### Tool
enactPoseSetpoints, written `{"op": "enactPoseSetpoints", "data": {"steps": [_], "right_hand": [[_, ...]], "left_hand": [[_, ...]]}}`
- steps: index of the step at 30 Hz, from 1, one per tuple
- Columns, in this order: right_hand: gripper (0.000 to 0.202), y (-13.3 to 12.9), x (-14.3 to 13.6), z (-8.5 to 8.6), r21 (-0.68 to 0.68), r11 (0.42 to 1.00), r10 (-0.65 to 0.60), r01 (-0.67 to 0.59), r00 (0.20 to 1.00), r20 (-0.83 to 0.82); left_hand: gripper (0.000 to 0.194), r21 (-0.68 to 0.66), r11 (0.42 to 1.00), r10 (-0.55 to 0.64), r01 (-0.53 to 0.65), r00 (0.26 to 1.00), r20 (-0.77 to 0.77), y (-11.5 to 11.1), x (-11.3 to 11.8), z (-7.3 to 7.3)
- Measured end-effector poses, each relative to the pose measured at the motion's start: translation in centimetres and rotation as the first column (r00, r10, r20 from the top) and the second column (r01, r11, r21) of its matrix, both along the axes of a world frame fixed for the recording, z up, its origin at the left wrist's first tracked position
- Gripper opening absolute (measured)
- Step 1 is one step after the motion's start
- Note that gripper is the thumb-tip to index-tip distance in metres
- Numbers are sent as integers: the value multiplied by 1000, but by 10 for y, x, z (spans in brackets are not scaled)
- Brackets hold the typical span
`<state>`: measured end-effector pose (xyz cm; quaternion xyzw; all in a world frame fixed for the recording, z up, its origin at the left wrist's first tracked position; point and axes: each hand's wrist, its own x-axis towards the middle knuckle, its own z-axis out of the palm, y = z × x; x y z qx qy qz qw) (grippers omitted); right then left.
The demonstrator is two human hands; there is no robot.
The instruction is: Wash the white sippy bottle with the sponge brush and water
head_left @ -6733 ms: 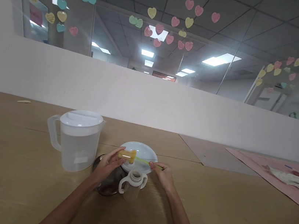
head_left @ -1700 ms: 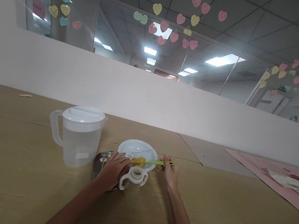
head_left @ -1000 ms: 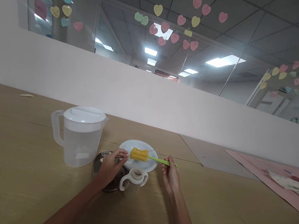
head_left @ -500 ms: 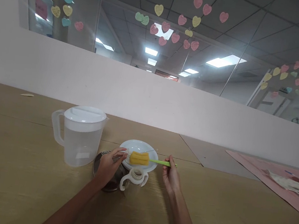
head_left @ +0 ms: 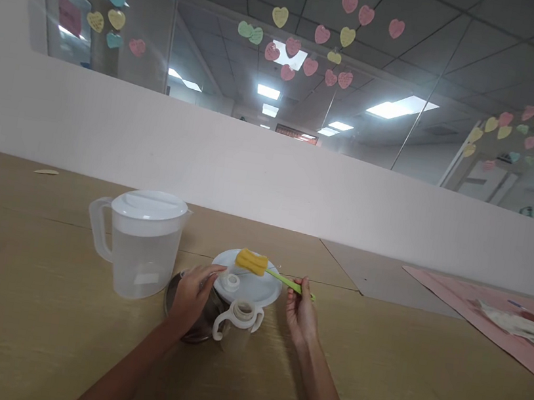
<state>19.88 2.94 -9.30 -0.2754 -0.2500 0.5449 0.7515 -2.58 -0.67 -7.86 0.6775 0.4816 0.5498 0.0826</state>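
A lidded pitcher stands on the brown desk, left of centre. The yellow sponge has just moved up from the left hand, leaving a small clear piece more exposed over the white plate. The right hand, wrist angled inward, has its grip closed on the green handle; whether the left's bent fingers hold the piece, I cannot tell.

Right hand holds yellow sponge brush, apparently above white bowl.
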Motion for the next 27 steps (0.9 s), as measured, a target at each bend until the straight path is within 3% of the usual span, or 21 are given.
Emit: {"op": "enactPoseSetpoints", "data": {"steps": [4, 7, 11, 14, 17, 23, 27], "right_hand": [[30, 0, -4, -1, 15, 996, 86, -87, 993, 84], [32, -2, -7, -1, 14, 994, 104, -107, 984, 145], [32, -3, -8, 1, 14, 994, 108, -111, 986, 127], [32, -4, -8, 1, 26, 993, 112, -115, 987, 119], [33, -3, -8, 0, 22, 993, 108, -113, 980, 165], [30, 3, 5, -4, -1, 989, -146, 147, 986, 79], [26, 3, 7, -3, 4, 999, 34, -35, 996, 82]], "left_hand": [[27, 31, 995, -98, 98, 995, 30, 1, 1, -1], [28, -9, 990, -134, 138, 973, 187, 3, 2, -3], [51, -111, 977, -116, 179, 896, 428, 6, 4, -5], [51, -229, 933, -132, 277, 857, 498, 6, 5, -3], [50, -236, 910, -143, 341, 793, 593, 5, 7, 0], [54, -211, 905, -145, 369, 735, 663, 3, 7, 5], [48, -205, 897, -170, 393, 733, 659, 3, 6, 4]]}}
